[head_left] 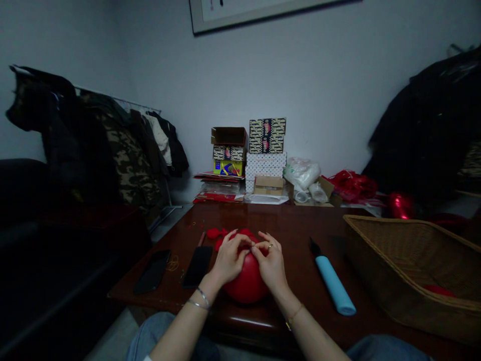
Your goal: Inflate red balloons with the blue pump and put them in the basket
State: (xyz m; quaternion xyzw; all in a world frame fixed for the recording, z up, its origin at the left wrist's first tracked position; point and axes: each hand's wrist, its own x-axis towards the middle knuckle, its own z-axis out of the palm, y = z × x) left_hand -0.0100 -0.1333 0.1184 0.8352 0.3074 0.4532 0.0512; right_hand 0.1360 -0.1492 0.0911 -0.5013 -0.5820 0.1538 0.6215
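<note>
An inflated red balloon (248, 281) rests at the near edge of the dark wooden table (293, 225), between my forearms. At its top, my left hand (233, 254) pinches the balloon's neck with thumb and forefinger. My right hand (268, 258), with a ring on one finger, pinches at the same spot, its fingertips touching those of the left. The neck itself is mostly hidden by my fingers. Just beyond my hands lie several flat red balloons (215, 233).
A blue hand pump (334, 286) with a black nozzle lies to the right, beside a wicker basket (398, 271). On the left are two dark phones (198, 265) (152, 271) and some rubber bands (173, 263). Stacked boxes (266, 165) stand at the back wall.
</note>
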